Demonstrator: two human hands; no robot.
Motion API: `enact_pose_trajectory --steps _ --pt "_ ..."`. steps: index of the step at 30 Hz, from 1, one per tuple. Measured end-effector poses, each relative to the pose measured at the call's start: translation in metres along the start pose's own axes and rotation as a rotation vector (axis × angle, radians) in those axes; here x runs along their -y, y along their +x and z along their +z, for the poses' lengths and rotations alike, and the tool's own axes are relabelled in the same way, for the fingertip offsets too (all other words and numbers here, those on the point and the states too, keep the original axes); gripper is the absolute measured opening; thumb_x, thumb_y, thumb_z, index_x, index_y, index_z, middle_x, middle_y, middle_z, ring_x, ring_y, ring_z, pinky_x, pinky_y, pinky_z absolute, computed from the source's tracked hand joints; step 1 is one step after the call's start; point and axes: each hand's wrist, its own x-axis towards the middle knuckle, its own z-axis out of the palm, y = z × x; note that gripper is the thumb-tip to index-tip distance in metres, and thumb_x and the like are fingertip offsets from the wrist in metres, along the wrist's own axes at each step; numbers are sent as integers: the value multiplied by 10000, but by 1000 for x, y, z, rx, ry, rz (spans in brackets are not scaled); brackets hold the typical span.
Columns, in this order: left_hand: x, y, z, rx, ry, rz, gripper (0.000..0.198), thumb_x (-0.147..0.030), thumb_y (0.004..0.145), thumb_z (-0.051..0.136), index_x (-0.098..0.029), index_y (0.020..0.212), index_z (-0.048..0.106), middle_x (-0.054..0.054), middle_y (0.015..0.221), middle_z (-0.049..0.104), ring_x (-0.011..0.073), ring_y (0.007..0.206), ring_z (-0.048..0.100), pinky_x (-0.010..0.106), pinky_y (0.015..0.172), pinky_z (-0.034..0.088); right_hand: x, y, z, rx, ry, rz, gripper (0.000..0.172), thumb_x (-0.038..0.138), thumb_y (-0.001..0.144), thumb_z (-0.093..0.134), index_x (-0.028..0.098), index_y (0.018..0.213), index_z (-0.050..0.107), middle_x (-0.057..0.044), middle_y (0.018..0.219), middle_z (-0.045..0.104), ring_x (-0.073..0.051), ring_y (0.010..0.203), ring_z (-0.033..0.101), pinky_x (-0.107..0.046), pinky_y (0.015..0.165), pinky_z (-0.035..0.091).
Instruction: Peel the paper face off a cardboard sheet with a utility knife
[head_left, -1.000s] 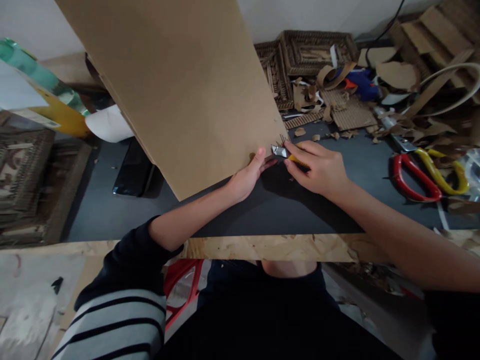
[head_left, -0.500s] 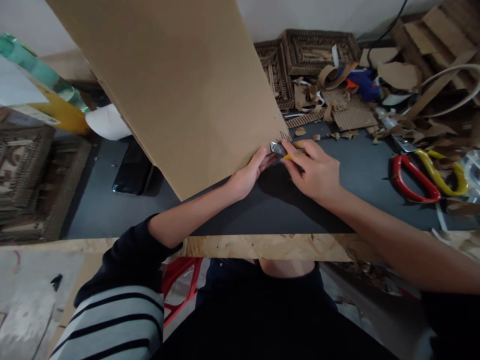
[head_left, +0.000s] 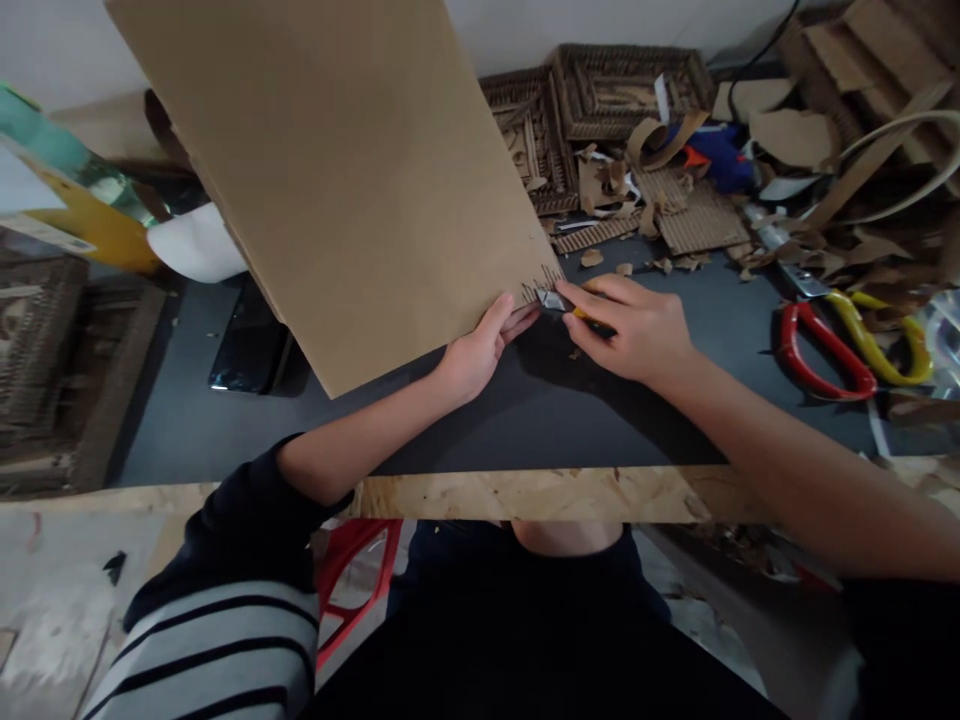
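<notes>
A large brown cardboard sheet (head_left: 352, 190) slants up and to the left above the dark tabletop. My left hand (head_left: 478, 350) grips its near edge, thumb on the face and fingers beneath. Wrapped round a utility knife (head_left: 553, 299) with a yellow and black handle, my right hand (head_left: 626, 325) is at the sheet's near right corner. The silver tip of the knife touches the edge there. Several short dark slits (head_left: 541, 282) run in from that edge, beside my left fingertips.
Red and yellow-handled scissors (head_left: 829, 365) lie at the right. Cardboard scraps (head_left: 701, 215) and a blue tool (head_left: 724, 160) are behind. A black phone (head_left: 250, 340), white object (head_left: 196, 243) and green bottle (head_left: 56, 140) stand or lie left. Corrugated frames (head_left: 634, 90) rest at the back.
More slits show along the cardboard's edge, now further left. The knife has shifted left along the edge. The sheet and my left hand appear slightly further left in view.
</notes>
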Motion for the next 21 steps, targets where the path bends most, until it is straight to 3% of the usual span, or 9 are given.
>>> enact_pose_trajectory --steps 7,11,16,21 --pt "9 2 -6 61 106 43 441 -288 1139 483 -146 1503 687 96 1669 636 264 1707 376 424 1430 317 0 1 -9 -4 -38 -4 440 373 1109 562 253 1481 765 -100 1226 810 -223 997 752 -312 741 551" --pt "13 3 -8 65 100 63 379 -317 1125 527 -206 1401 763 73 1603 699 259 1690 425 445 1430 317 0 2 -6 -49 -15 -38 405 369 1106 571 252 1417 803 -87 1163 820 -208 929 751 -306 699 524" --pt "13 4 -9 42 89 37 320 -295 1111 547 -194 1263 810 85 1568 728 271 1683 439 439 1412 361 1 0 -7 -20 -15 -2 411 364 1098 571 259 1418 805 -93 1156 821 -218 936 751 -314 685 514" --pt "11 4 -8 41 87 1 354 -284 1142 471 -218 1280 789 30 1513 769 228 1685 434 419 1405 378 8 -1 -4 -43 2 9 417 373 1125 542 258 1436 793 -94 1180 821 -218 951 767 -310 680 513"
